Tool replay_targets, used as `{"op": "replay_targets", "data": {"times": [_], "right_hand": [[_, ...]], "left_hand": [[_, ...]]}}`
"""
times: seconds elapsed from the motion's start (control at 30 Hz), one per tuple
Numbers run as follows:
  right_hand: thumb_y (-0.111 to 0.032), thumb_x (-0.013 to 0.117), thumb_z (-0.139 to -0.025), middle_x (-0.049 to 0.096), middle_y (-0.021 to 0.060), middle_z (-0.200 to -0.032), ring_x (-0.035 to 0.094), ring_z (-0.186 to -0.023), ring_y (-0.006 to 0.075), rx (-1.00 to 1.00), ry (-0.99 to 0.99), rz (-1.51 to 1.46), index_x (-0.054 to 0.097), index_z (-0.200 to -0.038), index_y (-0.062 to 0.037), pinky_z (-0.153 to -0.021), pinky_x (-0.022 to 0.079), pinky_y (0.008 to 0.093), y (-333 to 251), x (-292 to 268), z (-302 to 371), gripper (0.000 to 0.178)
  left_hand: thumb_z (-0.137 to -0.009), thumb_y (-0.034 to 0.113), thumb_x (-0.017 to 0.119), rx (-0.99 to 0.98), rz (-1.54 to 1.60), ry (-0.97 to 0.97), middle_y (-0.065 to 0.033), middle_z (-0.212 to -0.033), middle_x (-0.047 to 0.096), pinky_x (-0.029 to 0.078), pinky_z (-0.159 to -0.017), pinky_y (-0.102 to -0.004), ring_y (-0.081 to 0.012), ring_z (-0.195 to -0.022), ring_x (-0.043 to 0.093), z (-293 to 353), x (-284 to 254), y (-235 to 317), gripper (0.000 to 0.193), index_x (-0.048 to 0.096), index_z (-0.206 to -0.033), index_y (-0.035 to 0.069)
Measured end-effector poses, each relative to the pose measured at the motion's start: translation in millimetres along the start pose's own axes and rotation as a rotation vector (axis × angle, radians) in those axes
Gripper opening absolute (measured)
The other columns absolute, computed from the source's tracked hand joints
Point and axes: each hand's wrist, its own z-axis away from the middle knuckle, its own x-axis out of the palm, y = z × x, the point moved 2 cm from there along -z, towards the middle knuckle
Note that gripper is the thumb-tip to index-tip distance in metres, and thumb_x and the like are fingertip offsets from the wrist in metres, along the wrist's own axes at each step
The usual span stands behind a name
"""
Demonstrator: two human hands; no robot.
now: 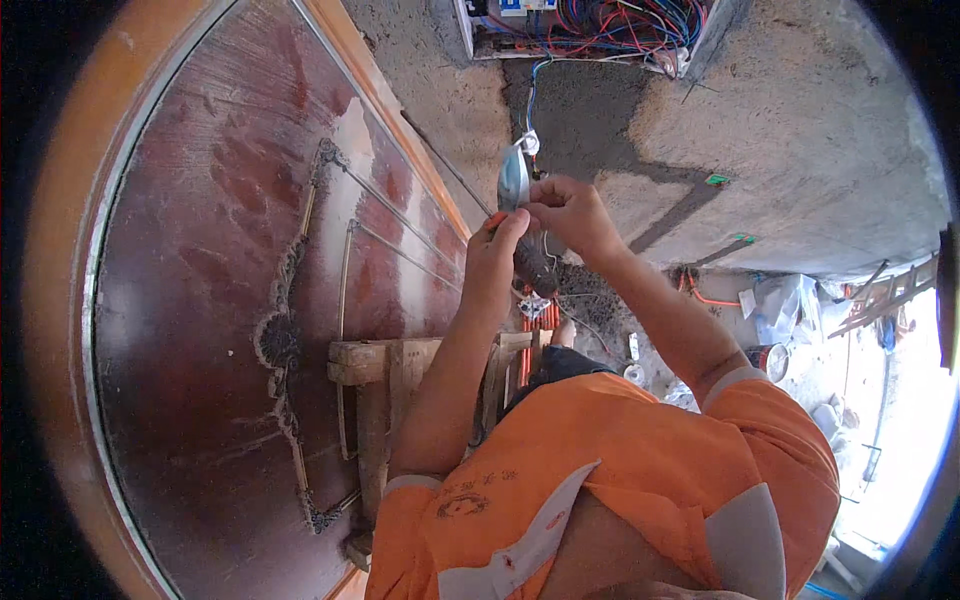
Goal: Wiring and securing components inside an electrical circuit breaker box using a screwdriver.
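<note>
In front of my chest, both hands are raised and close together. A pale blue, shiny oval thing stands upright between them; its kind is unclear. The closed fingers of my left hand hold its lower end, with the thumb up against it. A bit of orange shows beside that hand. My right hand pinches at the right edge of the same thing, fingertips partly hidden. Just above it, a white round fitting hangs on blue and white wires.
Overhead, an open electrical box spills red and blue wires. A dark red door with metal trim fills the left side, beside a wooden sawhorse-like stand. Dark patched channels cross the rough wall. Plastic bags and a bucket lie right.
</note>
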Motion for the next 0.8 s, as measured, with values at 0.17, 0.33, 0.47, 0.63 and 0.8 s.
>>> {"op": "replay_targets", "data": {"times": [0.17,0.33,0.47,0.63,0.8], "right_hand": [[-0.014,0.065,-0.083,0.064,0.0039,-0.08,0.058,-0.069,0.007,0.118,0.018,-0.107,0.061,-0.094,0.001,-0.06,0.048,0.0242,-3,-1,35,0.019],[-0.02,0.065,-0.083,0.064,0.0071,-0.085,0.06,-0.071,0.0114,0.025,-0.119,-0.034,0.06,-0.101,0.0019,-0.064,0.05,0.0278,5,10,68,0.029],[-0.023,0.07,-0.076,0.064,0.0122,-0.087,0.06,-0.074,0.0164,-0.062,-0.143,0.201,0.054,-0.11,0.0015,-0.069,0.05,0.0334,-9,7,68,0.044],[-0.022,0.067,-0.078,0.057,0.0036,-0.07,0.053,-0.06,0.0098,0.21,0.106,-0.095,0.053,-0.111,-0.0008,-0.053,0.044,0.0271,4,-26,56,0.041],[-0.021,0.065,-0.08,0.053,0.0,-0.065,0.047,-0.055,0.0071,0.062,0.275,0.143,0.056,-0.107,-0.0012,-0.048,0.038,0.0252,16,-78,55,0.035]], "left_hand": [[-0.086,0.03,0.06,-0.016,0.069,0.152,0.0001,-0.078,0.058,0.042,-0.064,-0.0246,-0.0091,-0.07,0.052,8,-1,-1,0.03,0.063,-0.087,0.001],[-0.087,0.033,0.059,0.198,-0.095,0.28,-0.0039,-0.085,0.053,0.041,-0.069,-0.0273,-0.0122,-0.076,0.05,1,-10,-14,0.036,0.054,-0.098,-0.001],[-0.089,0.036,0.057,0.309,-0.339,0.055,-0.0075,-0.09,0.052,0.041,-0.075,-0.0275,-0.0137,-0.084,0.05,0,11,-18,0.04,0.05,-0.101,-0.002],[-0.085,0.029,0.063,0.151,-0.443,0.149,-0.0035,-0.09,0.056,0.044,-0.074,-0.0273,-0.0123,-0.082,0.052,-26,-4,2,0.03,0.058,-0.097,0.002],[-0.08,0.008,0.057,0.728,-0.727,0.316,-0.0114,-0.094,0.057,0.044,-0.073,-0.0282,-0.0189,-0.08,0.056,-47,-22,52,0.037,0.046,-0.114,0.0]]}}
